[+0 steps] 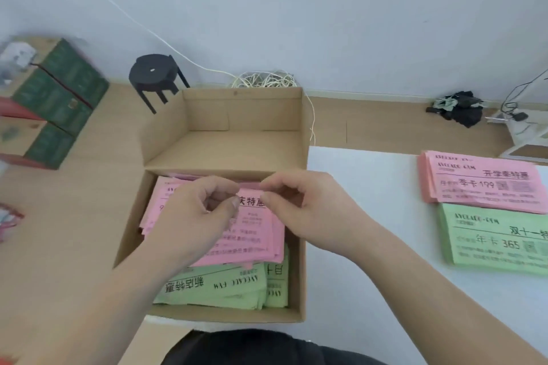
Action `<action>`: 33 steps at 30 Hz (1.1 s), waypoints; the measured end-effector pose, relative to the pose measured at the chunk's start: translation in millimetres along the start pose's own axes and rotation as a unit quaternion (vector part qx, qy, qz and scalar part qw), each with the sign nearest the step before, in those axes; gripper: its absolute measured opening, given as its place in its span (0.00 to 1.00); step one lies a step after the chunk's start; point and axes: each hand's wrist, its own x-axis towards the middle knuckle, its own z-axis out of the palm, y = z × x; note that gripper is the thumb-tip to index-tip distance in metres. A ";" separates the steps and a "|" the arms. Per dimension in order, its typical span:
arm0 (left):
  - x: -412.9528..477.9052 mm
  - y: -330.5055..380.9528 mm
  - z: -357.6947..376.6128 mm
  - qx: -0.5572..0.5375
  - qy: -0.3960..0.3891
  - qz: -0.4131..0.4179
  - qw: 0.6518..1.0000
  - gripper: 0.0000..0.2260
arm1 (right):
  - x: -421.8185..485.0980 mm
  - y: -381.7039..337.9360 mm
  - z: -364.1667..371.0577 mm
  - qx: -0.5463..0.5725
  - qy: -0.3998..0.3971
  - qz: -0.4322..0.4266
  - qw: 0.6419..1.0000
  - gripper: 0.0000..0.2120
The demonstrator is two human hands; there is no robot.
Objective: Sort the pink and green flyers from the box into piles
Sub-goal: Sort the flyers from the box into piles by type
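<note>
Pinching the top edge of a pink flyer (252,234), my left hand (201,204) and right hand (296,201) meet over the box (237,115) at centre. Green flyers (213,284) lie in it at 6 o'clock. At 3 o'clock on the table (370,216) sit a pink pile (486,184) and, just nearer me, a green pile (498,240).

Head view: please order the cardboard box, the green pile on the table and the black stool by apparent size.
1. cardboard box
2. green pile, cut off by the frame edge
3. black stool, farther from the camera
</note>
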 end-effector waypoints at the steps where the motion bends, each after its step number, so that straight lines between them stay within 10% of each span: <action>1: 2.8 -15.6 -12.7 0.019 0.020 0.013 1.000 0.07 | 8.4 0.6 17.0 -0.046 -0.015 0.004 0.999 0.07; 7: 21.0 -93.8 -73.7 0.208 0.058 -0.020 0.976 0.16 | 32.6 12.0 87.5 -0.274 -0.084 0.083 0.954 0.36; 18: 14.4 -106.0 -69.9 0.177 0.021 0.020 0.984 0.38 | 28.6 -4.7 111.6 -0.390 -0.065 0.080 0.915 0.63; 31: -38.5 -127.4 -66.8 0.037 0.061 -0.070 0.995 0.07 | 21.0 -8.8 88.8 -0.396 -0.136 0.076 0.905 0.60; 33: -35.6 -126.5 -63.1 -0.021 0.077 -0.123 0.989 0.09 | 23.7 -11.1 90.4 -0.355 -0.113 0.085 0.924 0.47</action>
